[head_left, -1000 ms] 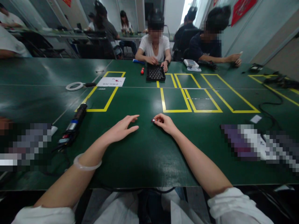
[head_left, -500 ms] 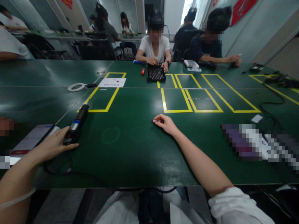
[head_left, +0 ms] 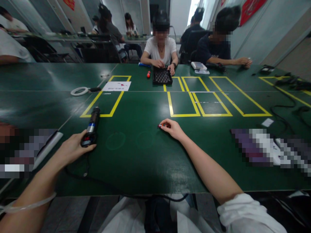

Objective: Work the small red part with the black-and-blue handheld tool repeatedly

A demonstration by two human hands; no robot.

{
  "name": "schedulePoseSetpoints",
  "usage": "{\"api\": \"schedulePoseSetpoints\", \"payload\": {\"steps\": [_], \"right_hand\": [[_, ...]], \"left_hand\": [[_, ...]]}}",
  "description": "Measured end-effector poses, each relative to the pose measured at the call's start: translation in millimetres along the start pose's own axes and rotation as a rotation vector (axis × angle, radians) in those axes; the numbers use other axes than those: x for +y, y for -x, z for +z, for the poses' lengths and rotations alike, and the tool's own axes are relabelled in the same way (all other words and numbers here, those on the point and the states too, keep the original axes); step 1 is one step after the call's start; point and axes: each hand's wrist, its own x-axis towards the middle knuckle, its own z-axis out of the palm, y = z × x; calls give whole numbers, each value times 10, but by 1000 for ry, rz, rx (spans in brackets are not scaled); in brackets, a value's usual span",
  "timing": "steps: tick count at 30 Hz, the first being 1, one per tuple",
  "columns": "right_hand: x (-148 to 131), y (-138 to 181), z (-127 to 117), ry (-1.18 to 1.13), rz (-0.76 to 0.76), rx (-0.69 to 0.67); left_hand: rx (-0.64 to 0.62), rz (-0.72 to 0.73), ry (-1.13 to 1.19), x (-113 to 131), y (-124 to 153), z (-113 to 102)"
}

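Observation:
My left hand [head_left: 77, 144] is closed around the near end of a black cylindrical tool [head_left: 91, 127] with a blue and silver band. It looks like a corded electric screwdriver; a black cord [head_left: 104, 185] trails from its near end toward the table's front edge. My right hand [head_left: 172, 128] rests at the middle of the green table, pinching a small red-and-dark piece [head_left: 159, 126] between thumb and fingers. The piece is too small to name, and my fingers hide part of it.
Yellow tape outlines [head_left: 185, 115] mark the table [head_left: 155, 161]. A white sheet [head_left: 118, 86] and a white cable coil [head_left: 79, 91] lie at the left. Opposite, a person [head_left: 160, 48] handles a black tray [head_left: 162, 81] beside a small red object [head_left: 148, 74]. Blurred items lie at both sides.
My left hand has moved right with the black tool, which now points more directly away from me. The cord has shifted along. My right hand has stayed in place.

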Motion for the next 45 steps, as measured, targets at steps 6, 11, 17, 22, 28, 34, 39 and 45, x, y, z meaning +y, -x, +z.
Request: {"api": "schedulePoseSetpoints", "payload": {"steps": [6, 11, 17, 22, 28, 34, 39, 45], "right_hand": [[4, -6, 1, 9, -13, 18], [11, -8, -13, 0, -9, 14], [52, -28, -3, -58, -4, 59], [71, -29, -15, -43, 1, 115], [57, -13, -31, -42, -41, 95], [52, -14, 4, 51, -88, 81], [34, -4, -11, 129, -149, 89], [31, 11, 4, 134, -106, 104]], "left_hand": [[-87, 178, 42, 728, -85, 62], [-82, 257, 113, 1542, -107, 72], [-46, 320, 160, 2375, -146, 123], [-39, 380, 195, 2723, -198, 159], [-30, 379, 218, 2774, -173, 180], [-8, 382, 234, 2748, -163, 225], [14, 379, 218, 2761, -143, 229], [36, 371, 215, 2761, -106, 239]]}}
